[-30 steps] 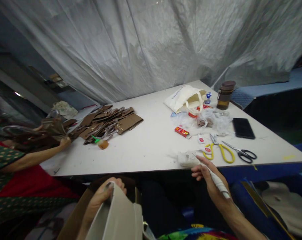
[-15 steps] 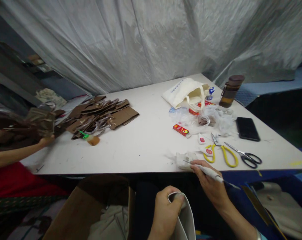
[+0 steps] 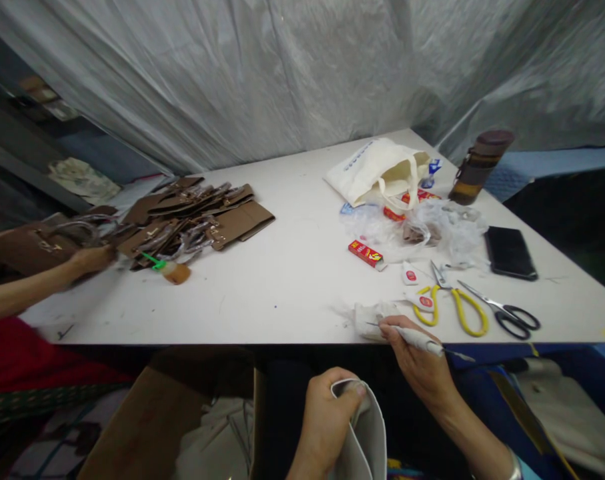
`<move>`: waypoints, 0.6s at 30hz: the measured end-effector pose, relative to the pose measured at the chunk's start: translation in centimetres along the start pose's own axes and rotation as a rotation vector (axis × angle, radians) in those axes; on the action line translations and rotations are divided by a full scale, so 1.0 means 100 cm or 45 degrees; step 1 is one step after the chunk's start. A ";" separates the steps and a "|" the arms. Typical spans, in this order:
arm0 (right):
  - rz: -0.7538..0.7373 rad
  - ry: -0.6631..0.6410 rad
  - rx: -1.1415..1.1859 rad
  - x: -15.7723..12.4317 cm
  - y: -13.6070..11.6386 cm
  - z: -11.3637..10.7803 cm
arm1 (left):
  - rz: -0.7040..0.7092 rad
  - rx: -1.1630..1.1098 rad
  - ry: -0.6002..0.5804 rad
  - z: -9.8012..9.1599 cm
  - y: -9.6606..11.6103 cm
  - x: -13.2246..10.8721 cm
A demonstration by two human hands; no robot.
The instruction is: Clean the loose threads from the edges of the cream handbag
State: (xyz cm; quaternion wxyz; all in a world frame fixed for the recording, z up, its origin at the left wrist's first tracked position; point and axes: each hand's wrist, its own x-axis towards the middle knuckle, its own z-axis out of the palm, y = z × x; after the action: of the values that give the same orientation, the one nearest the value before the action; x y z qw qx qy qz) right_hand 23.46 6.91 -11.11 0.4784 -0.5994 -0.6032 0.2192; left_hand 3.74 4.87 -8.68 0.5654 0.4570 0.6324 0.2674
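Note:
My left hand [image 3: 327,417] is closed on the curved edge of a pale grey leather piece [image 3: 365,433], held below the table's front edge. My right hand [image 3: 417,363] grips a thin tool with a white wrapped handle [image 3: 415,339]; its metal tip points left toward a crumpled white rag [image 3: 369,315] at the table's front edge. The hand itself hovers just under that edge.
On the white table [image 3: 282,293] lie yellow scissors [image 3: 455,307], black scissors [image 3: 507,310], a phone [image 3: 509,252], a red box [image 3: 365,254], a cream tote bag [image 3: 382,175], a brown bottle [image 3: 479,167] and brown leather pieces [image 3: 192,217]. Another person's hand [image 3: 89,259] holds a brown bag at left. An open cardboard box [image 3: 152,420] stands below.
My left hand brought the grey leather piece from the box at lower left to the middle, beside my right hand. The other person's hand shifted with the brown bag.

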 end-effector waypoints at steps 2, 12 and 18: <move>-0.020 0.002 -0.015 0.001 -0.002 0.001 | -0.018 0.002 -0.016 0.000 -0.002 0.002; 0.014 -0.017 0.035 -0.001 -0.001 -0.003 | -0.052 -0.001 -0.096 -0.003 0.000 -0.003; 0.362 -0.176 0.514 -0.015 -0.009 -0.016 | -0.046 0.065 -0.144 0.000 0.010 -0.008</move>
State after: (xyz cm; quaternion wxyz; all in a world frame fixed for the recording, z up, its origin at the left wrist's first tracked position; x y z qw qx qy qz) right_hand 24.05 4.82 -10.10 0.5104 -0.5541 -0.4881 0.4407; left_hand 3.95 4.57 -7.45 0.5931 0.4740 0.6144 0.2146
